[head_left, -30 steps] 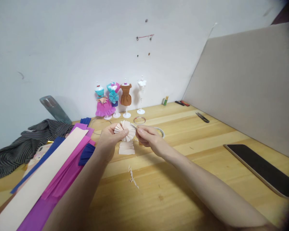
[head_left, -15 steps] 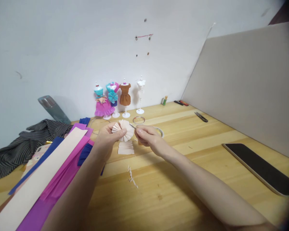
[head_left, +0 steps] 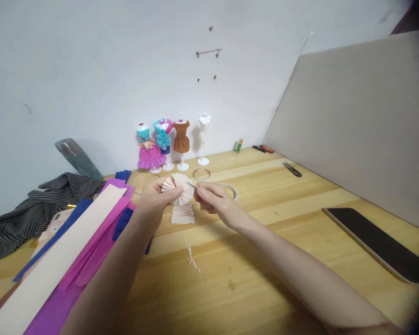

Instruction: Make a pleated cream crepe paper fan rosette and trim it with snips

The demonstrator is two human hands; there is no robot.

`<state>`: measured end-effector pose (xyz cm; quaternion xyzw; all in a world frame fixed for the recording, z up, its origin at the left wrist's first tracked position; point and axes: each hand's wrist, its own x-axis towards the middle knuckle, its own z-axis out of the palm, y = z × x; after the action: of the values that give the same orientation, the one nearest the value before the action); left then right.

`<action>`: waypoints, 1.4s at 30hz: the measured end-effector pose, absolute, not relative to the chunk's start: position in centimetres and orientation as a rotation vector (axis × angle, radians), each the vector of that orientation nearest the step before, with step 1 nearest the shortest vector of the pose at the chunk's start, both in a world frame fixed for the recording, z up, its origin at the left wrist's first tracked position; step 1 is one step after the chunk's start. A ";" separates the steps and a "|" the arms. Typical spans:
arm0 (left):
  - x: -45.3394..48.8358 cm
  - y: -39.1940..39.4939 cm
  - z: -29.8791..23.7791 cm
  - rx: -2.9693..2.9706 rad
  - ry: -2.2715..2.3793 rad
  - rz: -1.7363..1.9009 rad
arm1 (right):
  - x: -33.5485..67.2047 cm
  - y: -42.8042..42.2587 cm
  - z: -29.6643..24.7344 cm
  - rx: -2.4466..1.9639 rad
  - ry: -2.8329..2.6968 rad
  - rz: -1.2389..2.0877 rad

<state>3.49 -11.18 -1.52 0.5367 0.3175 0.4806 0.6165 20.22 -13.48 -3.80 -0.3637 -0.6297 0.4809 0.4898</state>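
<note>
My left hand (head_left: 153, 202) is closed on a pale pink pleated paper fan (head_left: 178, 187), held up above the wooden table (head_left: 251, 260). My right hand (head_left: 211, 197) is pinched just right of the fan on a thin, light, pointed thing at the fan's edge; I cannot make out what it is. Under the fan, a second folded pale pink piece (head_left: 182, 214) lies on the table. A small torn scrap of paper (head_left: 191, 257) lies nearer to me.
Long strips of cream, magenta and blue paper (head_left: 66, 246) lie at the left, beside a striped cloth (head_left: 35, 209). Several small dress mannequins (head_left: 174, 142) stand against the wall. Tape rolls (head_left: 201, 173), small scissors (head_left: 292, 169) and a dark tablet (head_left: 380, 242) are on the table.
The hands and fan sit a little higher and to the left in the picture than a second ago; the grips are unchanged.
</note>
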 end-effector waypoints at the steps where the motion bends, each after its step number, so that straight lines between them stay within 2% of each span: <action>1: 3.5 -11.2 -1.5 1.239 0.731 1.099 | 20.2 -13.5 -3.8 -0.888 -1.538 1.155; 42: 2.4 -10.9 -1.0 1.324 0.724 0.928 | 20.5 -13.3 -3.9 -0.834 -1.582 1.162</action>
<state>2.41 -10.90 -1.04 0.5789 0.3167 0.4056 0.6325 20.49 -13.33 -3.93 -0.3422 -0.6495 0.4770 0.4832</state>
